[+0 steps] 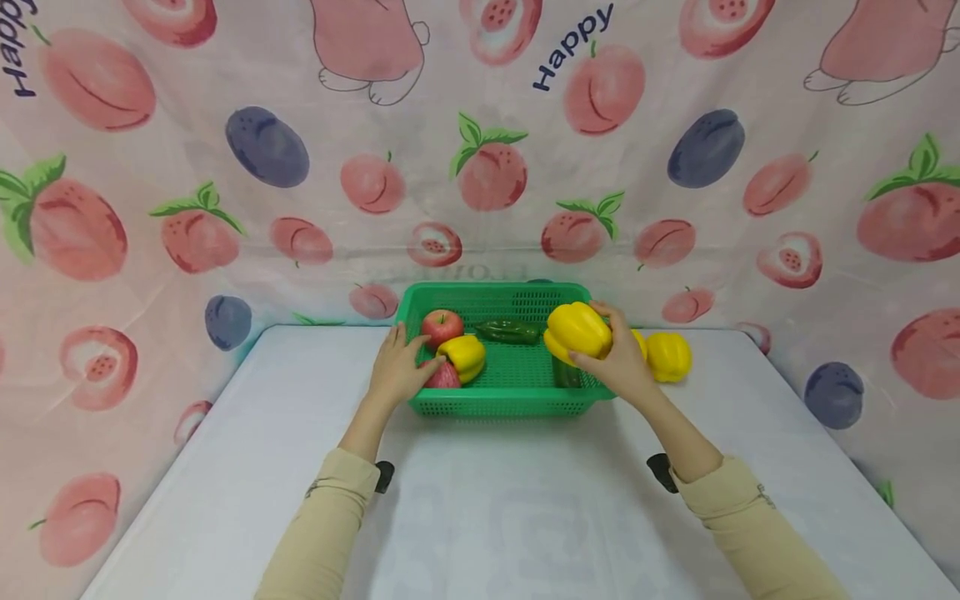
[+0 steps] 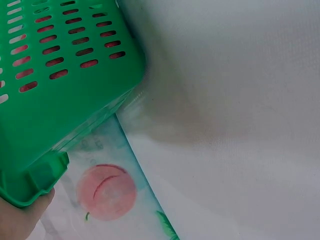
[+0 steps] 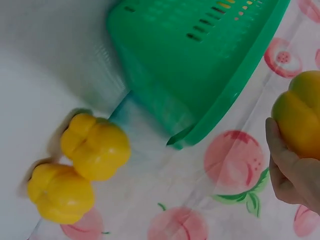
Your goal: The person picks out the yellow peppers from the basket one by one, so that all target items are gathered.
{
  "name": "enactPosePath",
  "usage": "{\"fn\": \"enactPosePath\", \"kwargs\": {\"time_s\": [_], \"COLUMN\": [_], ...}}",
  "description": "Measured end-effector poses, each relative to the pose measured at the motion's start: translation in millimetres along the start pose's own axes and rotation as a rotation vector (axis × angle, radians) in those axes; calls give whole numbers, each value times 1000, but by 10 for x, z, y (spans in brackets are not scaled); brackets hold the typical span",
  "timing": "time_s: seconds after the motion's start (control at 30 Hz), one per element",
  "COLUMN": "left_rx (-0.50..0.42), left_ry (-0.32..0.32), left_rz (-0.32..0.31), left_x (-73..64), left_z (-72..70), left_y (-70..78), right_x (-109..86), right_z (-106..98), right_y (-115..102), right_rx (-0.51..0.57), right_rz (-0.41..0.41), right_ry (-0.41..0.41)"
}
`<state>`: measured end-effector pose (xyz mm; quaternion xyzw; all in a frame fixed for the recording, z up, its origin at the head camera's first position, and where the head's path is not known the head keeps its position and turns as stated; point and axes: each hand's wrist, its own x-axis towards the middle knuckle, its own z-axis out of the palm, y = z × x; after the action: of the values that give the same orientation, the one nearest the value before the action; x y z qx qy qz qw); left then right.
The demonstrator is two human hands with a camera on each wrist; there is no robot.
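Yellow pepper [image 1: 577,332], glossy and lobed, fills the right hand [image 1: 624,362]

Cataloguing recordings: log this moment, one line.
Right hand: holds yellow bell pepper above green rectangular plastic basket; left hand: holds basket's left rim; two yellow peppers: right of basket

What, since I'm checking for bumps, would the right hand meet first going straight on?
Probably the green basket's far rim; depth is unclear, so the right hand might clear it and meet the cloth.
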<state>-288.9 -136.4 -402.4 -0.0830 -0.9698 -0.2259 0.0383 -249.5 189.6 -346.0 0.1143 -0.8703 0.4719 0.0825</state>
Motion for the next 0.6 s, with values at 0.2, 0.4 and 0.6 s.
{"fn": "enactPosePath", "kwargs": {"time_s": [0.2,0.4,0.6], "left_rx": [17,9,15], "left_ry": [6,0,-14], "left_rz": [9,9,-2], "left_x": [8,23,8], "left_z": [-15,-31,-22], "left_y": [1,1,3], "right_x": [-44,-95,-114], "right_z": [-123,-268,-398], "right_y": [112,216,343], "right_rx": [26,-48,-141], "right_rz": [-6,-10,-14], "right_ry": [3,29,2]}}
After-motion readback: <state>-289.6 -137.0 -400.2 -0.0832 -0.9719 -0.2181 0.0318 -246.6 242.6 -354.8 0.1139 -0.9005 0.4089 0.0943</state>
